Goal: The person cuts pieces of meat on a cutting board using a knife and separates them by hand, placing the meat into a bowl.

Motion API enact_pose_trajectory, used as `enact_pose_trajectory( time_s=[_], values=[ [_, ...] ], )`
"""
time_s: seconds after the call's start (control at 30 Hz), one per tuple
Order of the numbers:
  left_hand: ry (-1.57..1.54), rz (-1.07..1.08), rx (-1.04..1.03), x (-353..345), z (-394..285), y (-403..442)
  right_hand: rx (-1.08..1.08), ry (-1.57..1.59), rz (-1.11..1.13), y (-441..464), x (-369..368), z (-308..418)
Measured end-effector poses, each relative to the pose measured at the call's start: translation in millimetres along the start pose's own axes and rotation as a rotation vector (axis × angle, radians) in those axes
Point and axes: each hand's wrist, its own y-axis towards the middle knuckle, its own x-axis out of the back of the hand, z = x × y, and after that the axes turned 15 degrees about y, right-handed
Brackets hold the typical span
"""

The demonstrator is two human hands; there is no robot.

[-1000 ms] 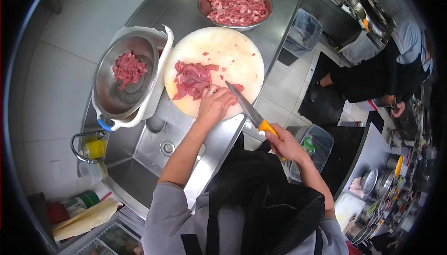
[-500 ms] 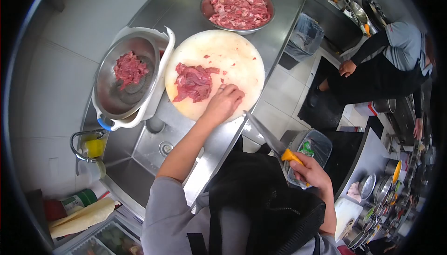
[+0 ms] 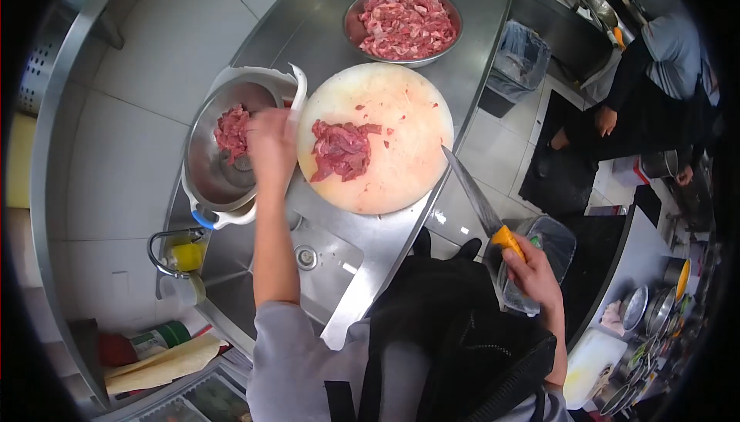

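Note:
My left hand, blurred by motion, is over the right side of a metal bowl; its fingers are smeared and what they hold, if anything, cannot be made out. Beside them in that bowl lies a small pile of raw meat pieces. My right hand is closed round the yellow handle of a knife, its blade pointing up and left, the tip near the edge of a round white cutting board. On the board's left part rests a flat piece of raw meat, with small scraps to its right.
A second metal bowl heaped with cut meat stands behind the board. The sink and faucet are at the near left. Lined bins stand right of the counter. Another person stands at the far right.
My left hand has gone from the board's front edge leftward to the metal bowl. The knife stays in my right hand. The whole view has shifted slightly.

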Motion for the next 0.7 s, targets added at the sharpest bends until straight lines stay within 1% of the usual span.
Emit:
enact_pose_trajectory(
  time_s=[0.03, 0.1, 0.17, 0.2, 0.27, 0.3, 0.37, 0.4, 0.47, 0.5, 0.57, 0.6, 0.67, 0.7],
  values=[
    [-0.155, 0.268, 0.006, -16.6, -14.6, -19.7, 0.000, 0.005, -0.001, 0.7, -1.2, -1.4],
    [-0.398, 0.327, -0.202, -46.0, -54.6, -54.4, 0.021, -0.021, 0.006, 4.3, -2.9, -2.1],
    [-0.344, 0.386, -0.137, -49.6, -72.2, -63.9, 0.035, -0.044, 0.005, 5.0, -3.3, 0.2],
    [-0.349, 0.381, -0.155, -56.7, -70.7, -60.5, 0.040, -0.073, 0.005, 4.2, -3.6, 0.1],
    [-0.415, 0.386, -0.009, -67.7, -68.0, -66.3, 0.049, -0.075, -0.011, 0.8, -2.8, -0.8],
    [-0.420, 0.383, -0.011, -75.4, -64.5, -70.0, 0.065, -0.079, -0.013, 1.1, -1.8, -1.1],
    [-0.475, 0.305, 0.138, -88.2, -57.1, -67.7, 0.068, -0.060, -0.024, 1.9, 1.1, -7.2],
    [-0.478, 0.300, 0.124, -86.5, -59.8, -61.7, 0.065, -0.041, -0.032, 1.5, 1.9, -9.6],
    [-0.787, 0.453, 0.498, -79.7, -67.5, -58.9, 0.059, -0.010, -0.039, -0.9, 2.2, -9.6],
    [-0.793, 0.456, 0.488, -70.5, -76.0, -52.7, 0.048, 0.010, -0.035, -2.4, 2.8, -9.0],
    [-1.112, 0.556, 0.660, -50.7, -99.1, -38.9, 0.075, 0.010, -0.032, 2.7, 2.8, -17.7],
    [-1.117, 0.562, 0.651, -51.9, -108.1, -39.6, 0.099, 0.007, -0.021, 4.5, 2.0, -20.9],
    [-1.265, 0.603, 0.550, -55.9, -129.9, -46.3, 0.092, -0.010, -0.021, 5.4, -0.7, -19.4],
    [-1.329, 0.609, 0.573, -56.0, -147.3, -50.6, 0.083, -0.034, -0.010, 6.3, -2.2, -17.6]
  ],
)
